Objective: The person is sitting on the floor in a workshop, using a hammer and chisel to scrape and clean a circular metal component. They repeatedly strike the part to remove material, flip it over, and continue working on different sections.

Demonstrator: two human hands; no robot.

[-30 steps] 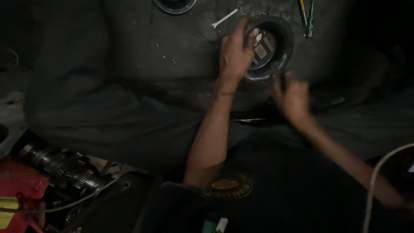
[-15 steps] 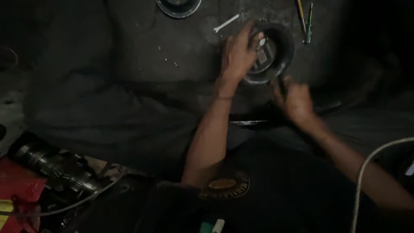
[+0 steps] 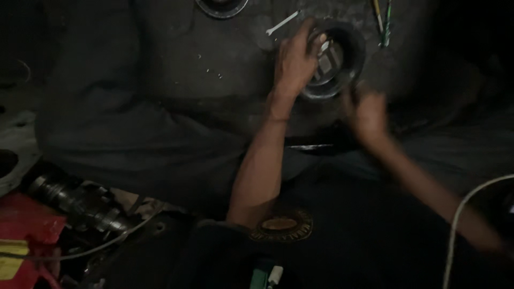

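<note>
A round dark metal ring part (image 3: 350, 67) with a bright metal piece inside lies on a grimy dark work surface (image 3: 160, 96). My left hand (image 3: 294, 61) rests on the ring's left rim, fingers curled over it and reaching into its middle. Just below the ring's lower right edge, my right hand (image 3: 367, 112) is motion-blurred with fingers loosely curled; whether it holds anything cannot be told.
A small white spanner (image 3: 282, 22) lies above the left hand. Two thin screwdriver-like tools (image 3: 383, 21) lie at top right, another round part (image 3: 220, 5) at the top edge. A metal shaft (image 3: 75, 200), a red box (image 3: 24, 235) and a pale cable (image 3: 466, 214) sit nearer me.
The view has shifted slightly. My right hand has moved a little, staying below the ring and blurring. My left hand stays on the ring's rim.
</note>
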